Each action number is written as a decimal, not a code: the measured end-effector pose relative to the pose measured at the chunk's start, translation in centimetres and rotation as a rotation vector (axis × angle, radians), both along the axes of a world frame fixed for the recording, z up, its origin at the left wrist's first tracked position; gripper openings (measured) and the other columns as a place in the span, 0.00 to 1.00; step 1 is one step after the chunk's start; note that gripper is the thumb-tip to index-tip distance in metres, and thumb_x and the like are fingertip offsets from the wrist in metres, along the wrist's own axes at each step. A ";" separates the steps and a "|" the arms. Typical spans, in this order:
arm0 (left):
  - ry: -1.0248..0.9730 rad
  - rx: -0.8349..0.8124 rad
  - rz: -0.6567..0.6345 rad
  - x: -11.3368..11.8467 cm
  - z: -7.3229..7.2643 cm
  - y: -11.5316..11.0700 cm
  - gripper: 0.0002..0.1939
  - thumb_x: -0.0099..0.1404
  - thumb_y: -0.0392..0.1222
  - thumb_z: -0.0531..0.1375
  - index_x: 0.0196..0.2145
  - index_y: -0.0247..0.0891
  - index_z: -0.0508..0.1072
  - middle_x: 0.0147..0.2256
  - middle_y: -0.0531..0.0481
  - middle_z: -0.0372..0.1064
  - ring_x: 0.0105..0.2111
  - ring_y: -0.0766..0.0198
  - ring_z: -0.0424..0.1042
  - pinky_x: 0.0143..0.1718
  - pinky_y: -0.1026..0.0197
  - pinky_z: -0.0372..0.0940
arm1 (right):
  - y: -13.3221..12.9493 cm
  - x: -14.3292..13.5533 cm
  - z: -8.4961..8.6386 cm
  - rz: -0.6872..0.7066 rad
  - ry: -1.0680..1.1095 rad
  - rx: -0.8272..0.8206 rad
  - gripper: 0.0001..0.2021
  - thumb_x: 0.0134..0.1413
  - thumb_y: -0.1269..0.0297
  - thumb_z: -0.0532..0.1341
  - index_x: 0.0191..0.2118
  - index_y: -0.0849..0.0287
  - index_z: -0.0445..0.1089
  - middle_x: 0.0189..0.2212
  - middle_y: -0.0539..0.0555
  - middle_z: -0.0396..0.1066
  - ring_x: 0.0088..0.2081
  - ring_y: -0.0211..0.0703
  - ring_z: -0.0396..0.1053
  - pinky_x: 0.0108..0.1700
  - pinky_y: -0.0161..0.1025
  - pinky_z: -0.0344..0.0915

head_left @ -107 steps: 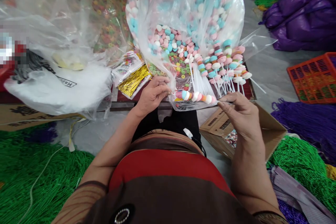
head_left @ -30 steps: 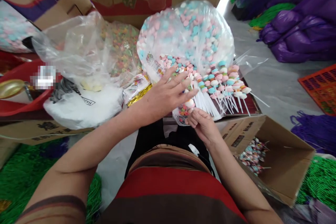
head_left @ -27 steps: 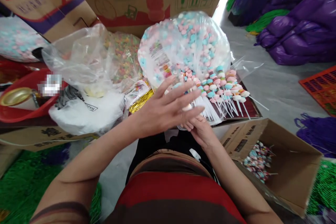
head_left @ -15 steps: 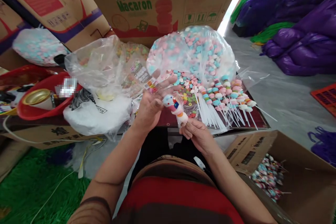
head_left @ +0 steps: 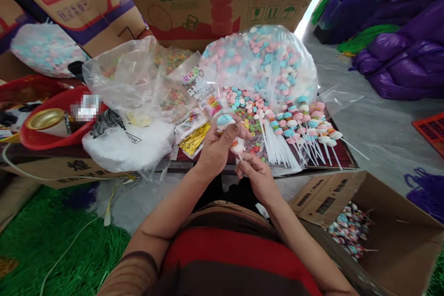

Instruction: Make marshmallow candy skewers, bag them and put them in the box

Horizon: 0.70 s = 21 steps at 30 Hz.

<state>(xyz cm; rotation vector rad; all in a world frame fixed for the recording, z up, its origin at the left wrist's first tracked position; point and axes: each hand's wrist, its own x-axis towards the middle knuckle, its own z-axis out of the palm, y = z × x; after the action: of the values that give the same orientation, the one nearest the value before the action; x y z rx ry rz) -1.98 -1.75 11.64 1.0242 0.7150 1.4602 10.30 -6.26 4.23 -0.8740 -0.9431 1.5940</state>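
Note:
Over the table's front edge, my left hand is wrapped round a candy skewer in a clear wrapper, its blue and white top showing above the thumb. Just below, my right hand pinches the stick end under the white lower candy. A printed clear bag lies behind my left hand. Gold twist ties are left of it. Right of my hands, white sticks lie beside a pile of candy skewers. Loose pink, blue and white candies spill from a big clear bag.
Red basins and a white plastic bag are at the left. A Macaron carton stands behind. An open cardboard box with wrapped skewers sits at lower right. Purple bundles lie on the floor.
My left hand has closed round the wrapped skewer, where its fingers were spread beside it. My right hand stays at the lower end. The gold ties are now uncovered, and the view has shifted slightly.

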 end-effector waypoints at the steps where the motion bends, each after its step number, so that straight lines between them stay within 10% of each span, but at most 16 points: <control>1: 0.018 -0.006 -0.027 -0.1 0.0 0.1 0.19 0.64 0.59 0.67 0.41 0.42 0.71 0.29 0.55 0.72 0.29 0.66 0.73 0.30 0.62 0.67 | 0.0 0.1 0.0 -0.020 -0.011 0.005 0.16 0.53 0.48 0.72 0.40 0.54 0.77 0.20 0.44 0.68 0.23 0.36 0.64 0.31 0.38 0.63; 9: 0.117 0.126 -0.097 -2.4 1.5 0.8 0.41 0.52 0.73 0.69 0.56 0.49 0.68 0.57 0.41 0.73 0.53 0.50 0.77 0.43 0.53 0.73 | -0.1 0.9 -0.8 -0.154 -0.144 0.078 0.14 0.57 0.48 0.69 0.38 0.54 0.79 0.19 0.45 0.68 0.23 0.37 0.64 0.33 0.39 0.64; 14: 0.069 0.077 0.108 -2.6 3.1 1.0 0.25 0.60 0.64 0.68 0.45 0.44 0.73 0.38 0.49 0.78 0.46 0.54 0.80 0.40 0.55 0.74 | -0.3 1.2 -1.1 -0.220 -0.304 0.135 0.12 0.57 0.50 0.70 0.39 0.53 0.78 0.22 0.46 0.72 0.25 0.39 0.67 0.35 0.40 0.66; 21: 0.019 -0.018 0.123 -1.7 1.2 1.2 0.22 0.68 0.64 0.60 0.33 0.42 0.66 0.29 0.54 0.73 0.36 0.62 0.79 0.36 0.58 0.74 | -0.8 1.3 -1.1 -0.288 -0.353 0.169 0.17 0.62 0.44 0.64 0.37 0.54 0.75 0.17 0.43 0.64 0.21 0.36 0.60 0.29 0.37 0.60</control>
<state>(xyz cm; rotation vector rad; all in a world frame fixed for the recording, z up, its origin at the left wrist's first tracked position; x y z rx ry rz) -3.71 -0.59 12.85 0.9963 0.8149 1.5485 11.61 -7.04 3.17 -1.1370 -1.1221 1.1186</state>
